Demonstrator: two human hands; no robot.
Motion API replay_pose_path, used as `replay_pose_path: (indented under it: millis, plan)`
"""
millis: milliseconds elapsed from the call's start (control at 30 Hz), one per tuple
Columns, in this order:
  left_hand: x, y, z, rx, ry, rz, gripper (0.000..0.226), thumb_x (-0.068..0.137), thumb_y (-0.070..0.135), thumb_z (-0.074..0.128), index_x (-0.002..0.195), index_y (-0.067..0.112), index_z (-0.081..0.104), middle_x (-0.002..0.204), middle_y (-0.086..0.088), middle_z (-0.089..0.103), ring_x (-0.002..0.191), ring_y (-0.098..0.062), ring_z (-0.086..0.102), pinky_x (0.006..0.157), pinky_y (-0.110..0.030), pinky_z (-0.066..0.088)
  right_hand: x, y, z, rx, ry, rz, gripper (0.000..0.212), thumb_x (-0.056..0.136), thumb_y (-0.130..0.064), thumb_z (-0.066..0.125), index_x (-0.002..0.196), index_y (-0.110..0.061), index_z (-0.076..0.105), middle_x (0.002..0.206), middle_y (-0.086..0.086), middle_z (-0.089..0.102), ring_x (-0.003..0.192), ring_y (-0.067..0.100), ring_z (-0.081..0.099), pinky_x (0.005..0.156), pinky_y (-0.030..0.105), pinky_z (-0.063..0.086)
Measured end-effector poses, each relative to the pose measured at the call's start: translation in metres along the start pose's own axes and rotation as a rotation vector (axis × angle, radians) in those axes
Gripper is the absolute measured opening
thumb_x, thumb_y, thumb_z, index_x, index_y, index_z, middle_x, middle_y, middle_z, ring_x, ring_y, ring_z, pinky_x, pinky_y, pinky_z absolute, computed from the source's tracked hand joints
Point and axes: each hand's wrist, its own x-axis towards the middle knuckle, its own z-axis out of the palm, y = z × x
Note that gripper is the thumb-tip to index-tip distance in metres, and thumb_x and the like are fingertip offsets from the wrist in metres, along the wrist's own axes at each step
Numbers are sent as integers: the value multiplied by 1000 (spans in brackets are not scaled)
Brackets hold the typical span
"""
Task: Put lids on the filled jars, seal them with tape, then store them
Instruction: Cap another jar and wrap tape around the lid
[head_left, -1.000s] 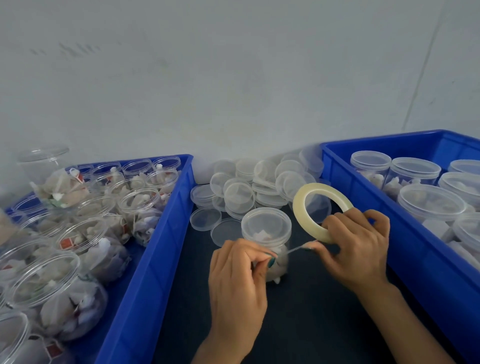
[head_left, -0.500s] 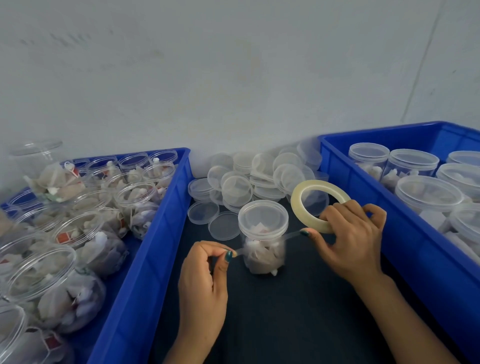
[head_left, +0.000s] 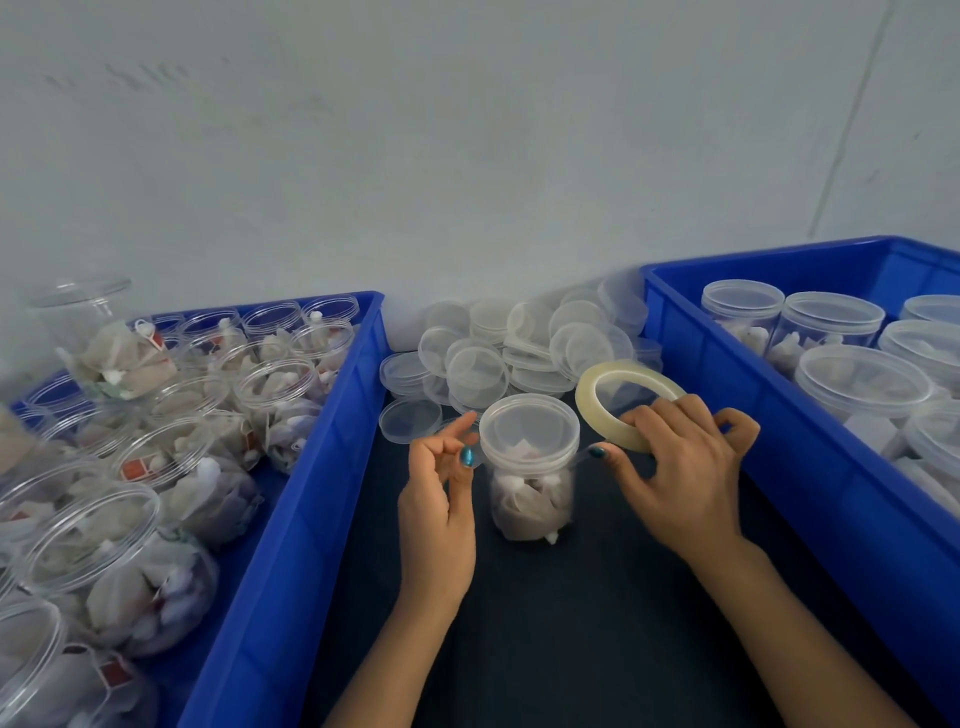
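The right hand (head_left: 680, 473) clasps the tape roll (head_left: 586, 392) in its grip, while the left hand (head_left: 436, 504) sets its thumb against the lidded jar (head_left: 530, 493), and I cannot tell whether that grip pinches tape.

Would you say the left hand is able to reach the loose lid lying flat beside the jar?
Probably yes: the lid lies just beyond the fingertips of the left hand with nothing between them, though that hand seems occupied at the jar and would need to leave it first.

Two hands (head_left: 439, 512) (head_left: 680, 478), two blue crates (head_left: 291, 545) (head_left: 810, 493), one tape roll (head_left: 586, 395), one centre jar (head_left: 530, 499)
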Motion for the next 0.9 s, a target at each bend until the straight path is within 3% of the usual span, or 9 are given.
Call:
replay_pose_path:
  millis: [67,100,233,433,533,600,700,767,900]
  plan:
    - [1,-1,6,37,44,18,22,103,13,48,96,33,43,80,21,63,63,5,56,57,-10,43,1,-2,0,19,-21,11,49,93,-60,46,87,-18,70,89,-4,66,90,21,58,81,38,21]
    - [2,0,9,42,56,24,24,103,13,48,97,35,43,77,19,60,64,6,57,57,-10,43,1,-3,0,27,-32,19,49,93,-60,46,88,-17,70,89,-4,66,90,22,57,81,37,19]
    - [7,1,18,52,78,18,20,103,9,48,105,29,45,106,22,60,99,3,63,81,-10,49,1,-9,2,45,-87,46,47,91,-59,46,90,-18,69,90,-4,64,92,23,56,81,34,15]
    - [12,-2,19,14,113,-10,24,100,-3,52,108,20,48,105,14,64,102,6,63,87,-13,51,2,-11,0,66,-142,65,48,90,-61,46,92,-20,70,92,-5,64,95,21,55,82,37,20]
    - [12,10,17,-98,127,15,16,105,18,49,118,15,57,119,14,66,115,-4,62,94,-19,51,2,-12,-2,60,-148,63,46,89,-60,47,91,-20,69,92,-5,64,95,21,54,82,37,20]
    - [13,21,17,-79,34,76,37,100,45,52,126,20,60,133,19,58,129,-4,53,101,-23,47,2,-13,-3,66,-149,54,44,89,-59,48,91,-19,68,91,-6,62,95,21,54,81,38,21]
    - [17,37,23,270,-146,186,71,85,81,44,136,32,54,155,13,40,143,-3,35,104,-23,39,2,-13,-5,98,-167,35,40,90,-54,47,93,-19,66,93,-5,60,95,20,52,80,41,24]
    - [20,44,29,512,-200,205,86,76,89,40,143,35,47,161,6,32,147,-12,31,104,-30,40,3,-11,-6,148,-196,13,31,89,-42,43,96,-19,63,95,-5,58,96,21,51,79,42,26]
    - [26,42,36,677,-217,213,93,73,85,54,145,25,45,148,5,48,137,-15,41,99,-31,46,2,-1,-6,209,-293,-37,25,94,-31,34,100,-23,57,99,-9,51,97,16,44,79,39,22]
